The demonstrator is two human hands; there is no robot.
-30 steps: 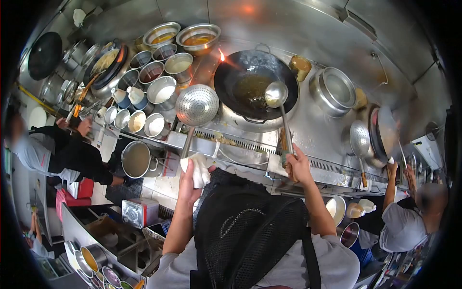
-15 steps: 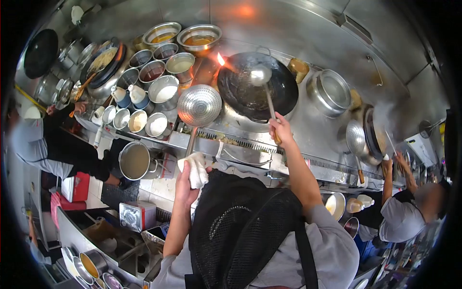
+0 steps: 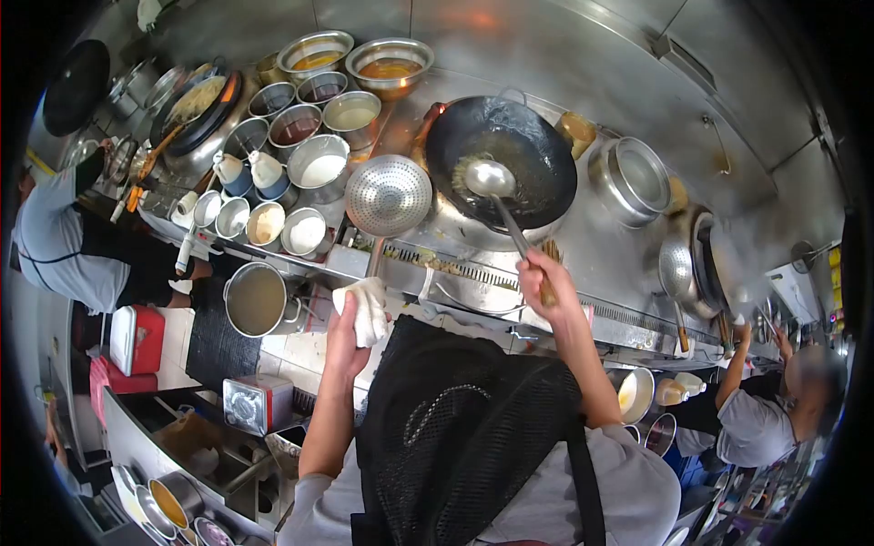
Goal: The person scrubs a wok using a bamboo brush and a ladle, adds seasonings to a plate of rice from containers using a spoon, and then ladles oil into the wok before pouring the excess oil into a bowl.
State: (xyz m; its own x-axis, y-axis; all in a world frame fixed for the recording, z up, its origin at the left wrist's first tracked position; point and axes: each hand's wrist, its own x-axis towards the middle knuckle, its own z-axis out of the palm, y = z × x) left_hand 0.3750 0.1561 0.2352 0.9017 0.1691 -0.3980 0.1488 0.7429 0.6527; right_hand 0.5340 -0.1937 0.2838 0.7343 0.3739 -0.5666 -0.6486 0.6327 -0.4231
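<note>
A black wok (image 3: 546,150) sits on the burner in front of me, with some liquid at its bottom. My right hand (image 3: 549,284) is closed around the wooden handle of a steel ladle (image 3: 490,178), whose bowl is inside the wok. My left hand (image 3: 344,338) is closed on a folded white cloth (image 3: 367,311). Beyond the cloth lies a perforated skimmer (image 3: 389,196), left of the wok. Its handle runs down to the cloth; whether my fingers grip the handle through it is hidden.
Left of the skimmer stand several steel pots of sauces and powders (image 3: 320,164). Nested steel pots (image 3: 633,182) are on the right. A large pot of cloudy liquid (image 3: 256,300) stands below the counter. One co-worker (image 3: 77,227) is at far left, another (image 3: 765,414) at far right.
My right hand has drawn the ladle down and toward me, its bowl now lower in the wok. The flame at the wok's left has shrunk. The co-worker at left has shifted posture.
</note>
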